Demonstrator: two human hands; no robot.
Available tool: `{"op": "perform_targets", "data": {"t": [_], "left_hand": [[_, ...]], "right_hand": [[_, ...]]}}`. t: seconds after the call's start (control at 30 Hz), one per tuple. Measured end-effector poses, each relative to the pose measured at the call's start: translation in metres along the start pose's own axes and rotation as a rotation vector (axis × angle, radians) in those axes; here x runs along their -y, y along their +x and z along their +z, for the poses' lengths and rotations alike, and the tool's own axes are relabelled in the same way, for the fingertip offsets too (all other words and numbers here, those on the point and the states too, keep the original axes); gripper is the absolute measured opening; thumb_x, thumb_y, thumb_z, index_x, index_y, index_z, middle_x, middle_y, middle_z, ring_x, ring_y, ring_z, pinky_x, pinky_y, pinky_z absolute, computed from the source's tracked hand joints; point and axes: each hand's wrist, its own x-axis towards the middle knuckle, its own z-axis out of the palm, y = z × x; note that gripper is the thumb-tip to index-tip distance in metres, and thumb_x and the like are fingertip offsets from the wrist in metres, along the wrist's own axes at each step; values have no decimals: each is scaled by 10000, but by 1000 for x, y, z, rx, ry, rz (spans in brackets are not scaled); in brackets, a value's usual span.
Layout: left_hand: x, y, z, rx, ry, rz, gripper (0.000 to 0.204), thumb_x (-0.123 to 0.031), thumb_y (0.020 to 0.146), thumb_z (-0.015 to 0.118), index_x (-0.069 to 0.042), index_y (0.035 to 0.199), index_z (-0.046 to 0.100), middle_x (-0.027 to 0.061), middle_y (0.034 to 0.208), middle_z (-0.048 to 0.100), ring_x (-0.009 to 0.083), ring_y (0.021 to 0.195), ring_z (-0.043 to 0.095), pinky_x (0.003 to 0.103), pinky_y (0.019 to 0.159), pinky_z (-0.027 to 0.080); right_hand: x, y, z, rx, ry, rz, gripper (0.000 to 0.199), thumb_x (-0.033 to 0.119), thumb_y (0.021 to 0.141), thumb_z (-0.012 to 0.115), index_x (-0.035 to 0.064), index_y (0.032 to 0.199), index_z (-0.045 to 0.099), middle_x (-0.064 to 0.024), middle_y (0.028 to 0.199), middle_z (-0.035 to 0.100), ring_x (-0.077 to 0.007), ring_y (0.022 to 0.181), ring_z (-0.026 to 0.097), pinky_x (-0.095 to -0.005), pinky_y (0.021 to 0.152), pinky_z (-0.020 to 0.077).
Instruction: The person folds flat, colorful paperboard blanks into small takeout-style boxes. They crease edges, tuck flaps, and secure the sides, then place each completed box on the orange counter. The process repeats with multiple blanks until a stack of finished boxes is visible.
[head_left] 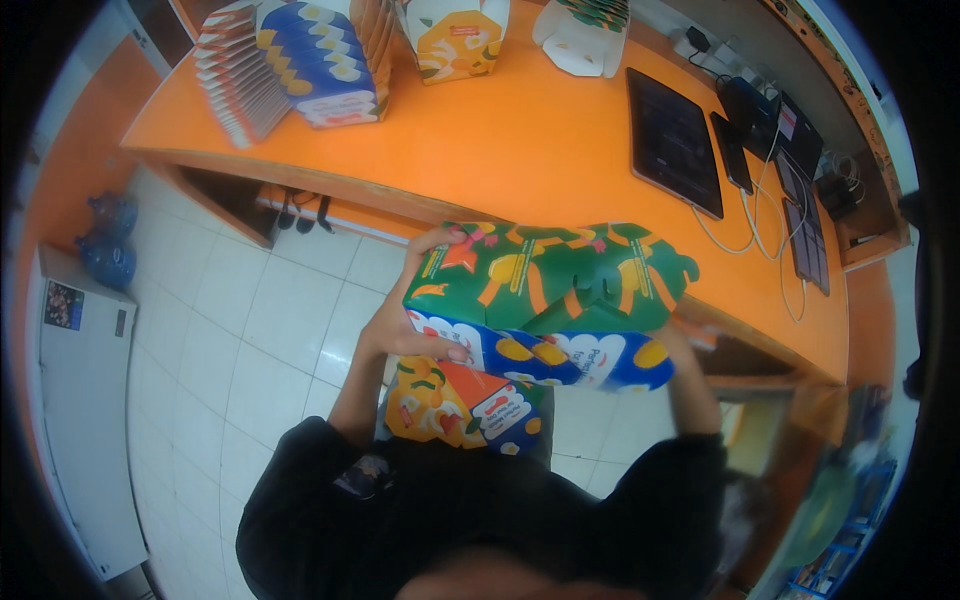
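Observation:
A long folded cardboard food box (pixel 560 280), green on top with a blue printed side, is held level in front of my body. My left hand (pixel 395 315) is closed on its left end, thumb along the blue side and fingers at the far upper edge. At the right end, my right hand (pixel 683 355) grips the same box, its fingers mostly hidden and blurred. Below, at my lap, sits another printed box (pixel 440 405) in yellow, orange and blue, partly covered by the held one.
On the orange desk (pixel 520 150) stand a stack of nested cartons (pixel 335 70), a yellow-white carton (pixel 455 45) and a green-white one (pixel 585 40). A tablet (pixel 673 140), phones and white cables lie at right. A white cabinet (pixel 90 400) and blue water bottles (pixel 108 255) are at left.

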Motion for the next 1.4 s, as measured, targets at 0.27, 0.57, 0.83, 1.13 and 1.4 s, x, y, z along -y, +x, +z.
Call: {"op": "perform_targets", "data": {"t": [0.27, 0.57, 0.83, 1.13, 1.4], "left_hand": [[-8, 5, 22, -44, 80, -153, 1025, -155, 609, 861, -126, 1379, 184, 144, 1295, 381, 278, 1216, 438, 369, 957, 445], [22, -14, 27, -83, -94, -74, 1006, -102, 594, 848, -98, 1359, 195, 107, 1267, 342, 234, 1158, 433, 339, 923, 433], [30, -10, 20, 110, 117, 281, 1087, -229, 562, 862, -116, 1362, 134, 191, 1284, 361, 307, 1210, 430, 399, 958, 448], [5, -10, 29, -115, -135, 171, 1026, -128, 570, 856, -95, 1347, 186, 143, 1278, 345, 255, 1177, 436, 348, 927, 447], [15, -54, -4, -555, -567, 181, 728, -356, 724, 732, -29, 1261, 365, 156, 1076, 597, 280, 928, 652, 384, 787, 569]], "right_hand": [[-36, -3, 36, 256, 659, 229, 479, 302, 890, 608, 61, 1287, 494, -137, 1253, 550, -238, 1088, 577, -311, 893, 491], [-39, -7, 74, 331, 665, 172, 416, 271, 898, 587, 62, 1251, 516, -136, 1223, 561, -238, 1058, 589, -306, 872, 496], [-19, -23, 78, 295, 197, -138, 351, 201, 885, 589, 56, 1200, 539, -137, 1169, 577, -237, 1015, 603, -306, 839, 499], [34, 18, 64, 98, -390, -683, 284, 122, 871, 590, 49, 1143, 564, -137, 1108, 596, -237, 968, 619, -306, 801, 504], [114, 32, -20, -60, -177, -673, 125, 68, 828, 612, 20, 943, 624, -94, 911, 648, -221, 878, 634, -312, 791, 489]]}}
